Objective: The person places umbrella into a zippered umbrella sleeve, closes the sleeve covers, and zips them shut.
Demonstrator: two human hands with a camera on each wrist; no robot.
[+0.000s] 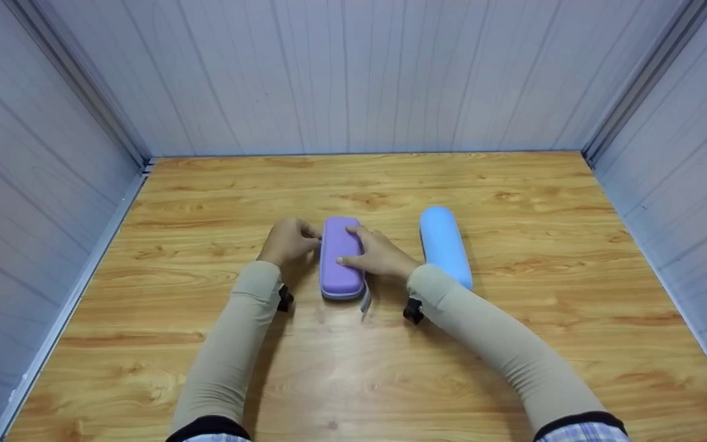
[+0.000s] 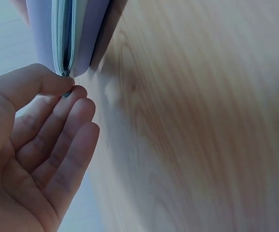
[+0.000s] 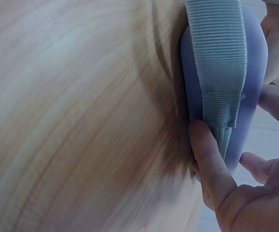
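Observation:
A purple zip case with a grey edge and a grey strap loop lies on the wooden table. On its left side, my left hand pinches the small dark zipper pull between thumb and index finger, the other fingers loosely bent beside it. Above the pull, a dark zip line runs between two pale bands. From the right, my right hand grips the case, thumb and a finger on its top and other fingers against the side by the strap. A blue case lies right of that hand.
The wooden table spreads around both cases. Pale panel walls stand at the back, left and right. The right sleeve passes close by the near end of the blue case.

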